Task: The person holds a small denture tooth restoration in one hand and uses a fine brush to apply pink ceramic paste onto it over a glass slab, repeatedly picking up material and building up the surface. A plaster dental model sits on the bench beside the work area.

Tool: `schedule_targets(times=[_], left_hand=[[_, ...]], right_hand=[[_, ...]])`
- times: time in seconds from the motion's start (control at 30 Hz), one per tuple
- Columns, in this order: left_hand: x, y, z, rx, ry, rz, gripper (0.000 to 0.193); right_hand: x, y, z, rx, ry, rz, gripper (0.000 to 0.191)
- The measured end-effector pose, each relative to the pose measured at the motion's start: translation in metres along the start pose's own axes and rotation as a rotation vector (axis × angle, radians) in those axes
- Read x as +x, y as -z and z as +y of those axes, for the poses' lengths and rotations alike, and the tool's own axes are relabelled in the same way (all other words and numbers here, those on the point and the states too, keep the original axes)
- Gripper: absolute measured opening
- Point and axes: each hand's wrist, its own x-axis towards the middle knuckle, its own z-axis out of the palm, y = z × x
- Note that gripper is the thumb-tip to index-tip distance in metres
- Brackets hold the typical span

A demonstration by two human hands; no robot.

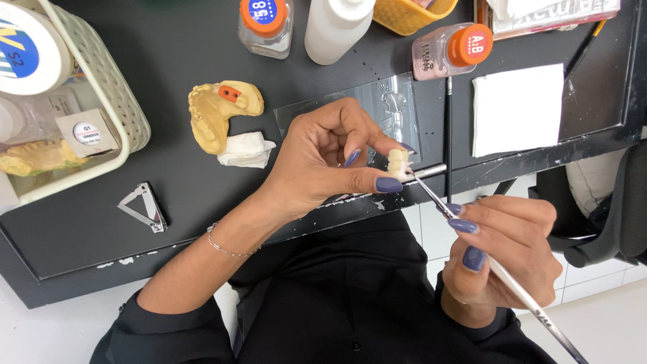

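A person in black sleeves works over the near edge of a dark worktop [168, 74]. The left hand [323, 158] pinches a small cream-white row of model teeth [398, 164] between thumb and forefinger, its grip closed on the piece, which is held just above the worktop's near edge. The right hand [502, 249] has its grip closed on a slim silver-handled brush [472, 243], fingers wrapped near the ferrule, and the brush tip touches the lower end of the teeth.

Behind the left hand a clear glass slab [377, 101] lies flat on the worktop, smeared with what looks like pale paste, though the view is too small to be sure. A second thin black-handled brush [447, 135] lies along the slab's right side. Farther right sits a folded white paper towel [517, 109].

Toward the worktop's left side, a yellow plaster jaw cast [212, 111] rests beside a crumpled white tissue [246, 149], the two touching. A small metal triangular tool [143, 207] lies near the front left corner. A cream plastic basket [111, 101] at the left edge holds jars and a small box.

Along the far edge stand two small bottles with orange caps [266, 23] [448, 48], a white bottle [335, 27] between them, and a yellow basket [411, 13].
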Motion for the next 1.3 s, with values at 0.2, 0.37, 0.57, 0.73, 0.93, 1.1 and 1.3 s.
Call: schedule_targets(times=[0.2, 0.37, 0.57, 0.73, 0.93, 1.1, 1.3], left_hand=[[0.0003, 0.0003, 0.0001, 0.005, 0.020, 0.007, 0.036], [-0.0001, 0.0002, 0.0009, 0.017, 0.030, 0.013, 0.037], [-0.0002, 0.0001, 0.0010, 0.004, 0.032, 0.014, 0.036], [-0.0008, 0.0001, 0.0016, -0.016, 0.036, 0.009, 0.037], [-0.0009, 0.0006, 0.0014, -0.024, 0.022, -0.006, 0.036], [-0.0004, 0.0014, -0.0002, 0.000, 0.019, 0.002, 0.036], [-0.0011, 0.0010, 0.0009, -0.043, 0.019, -0.006, 0.035]], right_hand=[[0.0014, -0.0015, -0.0021, -0.006, -0.014, -0.015, 0.013], [0.0014, -0.0005, -0.0055, -0.019, -0.041, -0.042, 0.013], [0.0013, -0.0038, -0.0032, 0.013, -0.018, 0.029, 0.013], [0.0014, -0.0014, -0.0040, -0.020, -0.031, -0.034, 0.012], [-0.0010, -0.0025, -0.0042, -0.001, -0.042, -0.001, 0.013], [-0.0003, -0.0015, -0.0027, 0.003, -0.029, -0.002, 0.014], [-0.0055, -0.0015, 0.0012, 0.011, -0.033, 0.015, 0.011]])
